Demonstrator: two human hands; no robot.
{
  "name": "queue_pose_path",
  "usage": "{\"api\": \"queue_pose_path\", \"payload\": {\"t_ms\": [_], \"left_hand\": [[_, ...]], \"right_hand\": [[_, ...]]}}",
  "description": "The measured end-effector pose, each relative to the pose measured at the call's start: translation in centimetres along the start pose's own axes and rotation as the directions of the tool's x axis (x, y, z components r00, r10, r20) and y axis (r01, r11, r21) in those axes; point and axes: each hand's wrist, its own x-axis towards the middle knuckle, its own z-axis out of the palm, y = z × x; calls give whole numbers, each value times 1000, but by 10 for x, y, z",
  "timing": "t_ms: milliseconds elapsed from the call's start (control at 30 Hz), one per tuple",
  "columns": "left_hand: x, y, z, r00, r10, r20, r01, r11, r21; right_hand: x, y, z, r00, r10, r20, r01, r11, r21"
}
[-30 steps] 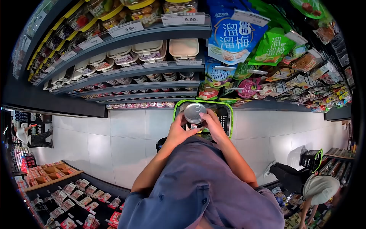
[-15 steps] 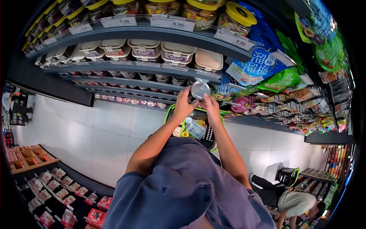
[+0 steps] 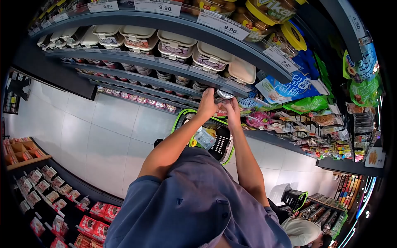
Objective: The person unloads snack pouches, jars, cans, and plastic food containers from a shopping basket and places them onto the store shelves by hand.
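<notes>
A small round can (image 3: 225, 94) with a silver lid is held between my two hands, right below the front edge of a shelf. My left hand (image 3: 208, 105) has its fingers closed on the can's left side. On the other side my right hand (image 3: 232, 112) grips it, fingers partly hidden behind the can. The label cannot be made out. Under my forearms sits a black shopping basket (image 3: 223, 142) with a bright green rim. In it lie a clear plastic pack (image 3: 204, 138) and something yellow.
Shelves ahead carry lidded tubs (image 3: 211, 56), yellow-lidded jars (image 3: 293, 36) and rows of small cups (image 3: 182, 79). Blue and green snack bags (image 3: 289, 87) hang at the right. Red boxes (image 3: 94, 226) stand on a display behind me. A person (image 3: 301, 231) bends near another basket (image 3: 294, 199).
The can has moved slightly right and closer to the shelf edge, its lid now tilted and partly covered. My view has turned, so the shelves appear shifted.
</notes>
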Motion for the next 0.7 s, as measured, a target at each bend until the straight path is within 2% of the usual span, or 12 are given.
{"api": "queue_pose_path", "payload": {"t_ms": [33,67,133,267,367,467,533,600,700], "left_hand": [[1,-1,0,998,-54,26,55,996,-66],[1,-3,1,998,-55,24,57,996,-67],[3,-6,3,980,-166,112,176,981,-84],[5,-16,4,993,-70,97,75,996,-47],[9,-26,7,989,6,147,-2,1000,-30],[9,-24,7,980,-31,197,37,999,-26],[7,-14,5,977,-149,154,158,986,-48],[9,-10,4,972,-171,159,178,984,-31],[9,-10,5,973,-171,157,169,985,23]], "right_hand": [[1,-4,2,1000,4,6,-4,1000,-14],[3,-8,1,999,33,23,-32,998,-46],[20,12,-9,1000,21,-10,-22,994,-109],[45,35,-21,997,-50,-61,36,975,-220],[50,28,-19,997,1,-73,-18,974,-225],[51,21,-14,994,67,-84,-86,964,-251],[53,25,-12,995,42,-88,-64,961,-269],[55,25,-13,996,17,-91,-42,957,-287],[55,25,-15,993,77,-86,-101,939,-329]]}}
